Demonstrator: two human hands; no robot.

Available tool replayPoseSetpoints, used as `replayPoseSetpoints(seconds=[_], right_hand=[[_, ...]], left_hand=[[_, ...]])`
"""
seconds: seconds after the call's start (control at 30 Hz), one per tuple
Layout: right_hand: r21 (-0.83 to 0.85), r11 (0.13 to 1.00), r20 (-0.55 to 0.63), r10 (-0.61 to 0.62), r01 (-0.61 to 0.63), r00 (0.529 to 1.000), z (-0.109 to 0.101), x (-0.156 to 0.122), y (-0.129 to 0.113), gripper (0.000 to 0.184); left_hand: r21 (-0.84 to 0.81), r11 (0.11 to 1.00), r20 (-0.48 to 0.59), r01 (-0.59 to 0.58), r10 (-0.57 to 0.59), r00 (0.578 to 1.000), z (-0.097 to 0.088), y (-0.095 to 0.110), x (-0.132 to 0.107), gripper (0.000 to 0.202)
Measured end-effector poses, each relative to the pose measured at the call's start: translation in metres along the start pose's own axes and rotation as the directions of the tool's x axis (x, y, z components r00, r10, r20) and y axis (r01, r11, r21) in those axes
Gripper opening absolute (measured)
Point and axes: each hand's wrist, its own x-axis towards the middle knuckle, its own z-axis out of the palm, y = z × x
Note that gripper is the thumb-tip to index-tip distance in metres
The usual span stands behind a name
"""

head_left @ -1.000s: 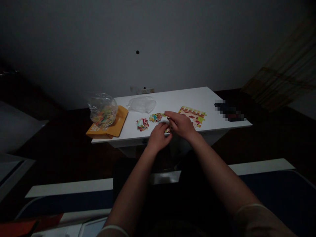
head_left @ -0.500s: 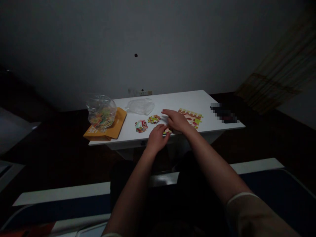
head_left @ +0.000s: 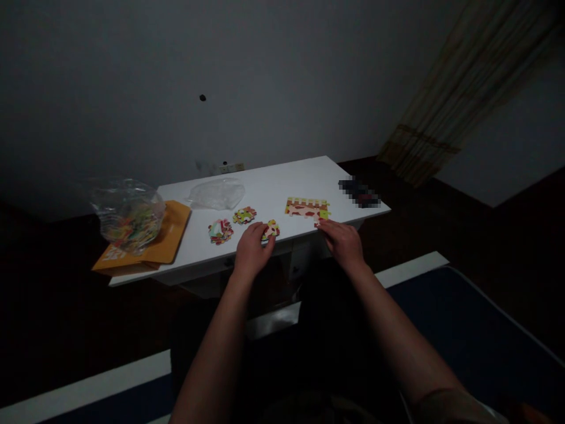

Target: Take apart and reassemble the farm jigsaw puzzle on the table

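At the table's front edge, my left hand [head_left: 253, 252] curls its fingers and thumb around a small pile of puzzle pieces [head_left: 271, 229]. My right hand [head_left: 345, 242] pinches a small pinkish puzzle piece [head_left: 317, 224] just below the lower right corner of a partly joined puzzle [head_left: 304, 209]. That puzzle lies flat, with a pale fence along its top, a brown band and a pink shape with red patches. Left of my left hand are two more piles, a green and yellow pile of pieces [head_left: 244, 215] and a red and pale green pile of pieces [head_left: 220, 231].
A clear plastic bag full of pieces [head_left: 139, 224] rests on an orange paper bag [head_left: 174, 235] at the table's left end. A crumpled clear bag [head_left: 217, 193] lies toward the back. Blurred dark items [head_left: 359, 192] sit at the right end of the white table [head_left: 282, 174].
My right hand has moved away from my left hand, to the near side of the joined puzzle, with a piece in its fingers. The view has turned right; my left hand stays at its pile.
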Motion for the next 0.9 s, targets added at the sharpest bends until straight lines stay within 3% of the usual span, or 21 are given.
replayPoseSetpoints(seconds=[0.13,0.27,0.4,0.47,0.53,0.6,0.67,0.73,0.8,0.9], right_hand=[[-0.027,0.999,0.022,0.048,-0.047,0.999,-0.006,0.017,0.003,0.028],[-0.160,0.969,0.073,0.204,-0.191,0.976,-0.009,0.041,0.002,0.034],[-0.141,0.913,0.106,0.399,-0.383,0.911,-0.005,0.064,-0.001,0.037],[-0.098,0.863,0.074,0.502,-0.495,0.861,-0.003,0.070,-0.004,0.039],[-0.068,0.848,0.012,0.527,-0.525,0.850,0.000,0.072,-0.011,0.040],[-0.024,0.916,-0.028,0.400,-0.401,0.916,0.003,0.071,-0.022,0.039],[0.064,0.989,0.009,0.131,-0.131,0.991,0.009,0.066,-0.036,0.036],[0.175,0.979,0.087,-0.121,0.105,0.989,0.016,0.061,-0.049,0.038],[0.240,0.957,0.161,-0.207,0.165,0.965,0.023,0.058,-0.056,0.041],[0.218,0.972,0.244,-0.138,0.085,0.960,0.031,0.063,-0.052,0.043]], left_hand=[[0.004,1.000,0.004,-0.012,0.012,1.000,0.000,0.001,0.000,0.028],[0.012,1.000,0.001,-0.005,0.005,1.000,0.001,0.000,-0.001,0.028],[0.019,1.000,0.015,0.017,-0.017,1.000,0.001,0.000,-0.001,0.029],[0.023,1.000,0.036,0.018,-0.019,0.999,-0.001,0.001,0.000,0.028],[0.024,0.999,0.046,0.021,-0.022,0.999,-0.002,0.003,0.000,0.027],[0.020,0.999,0.046,0.027,-0.028,0.999,-0.003,0.005,0.000,0.027],[0.018,0.999,0.042,0.035,-0.036,0.998,-0.003,0.006,-0.001,0.027],[0.021,0.999,0.031,0.045,-0.046,0.998,-0.003,0.006,-0.001,0.026],[0.025,0.998,0.009,0.055,-0.056,0.998,-0.001,0.006,-0.002,0.025],[0.029,0.997,-0.022,0.067,-0.066,0.998,0.001,0.006,-0.002,0.023]])
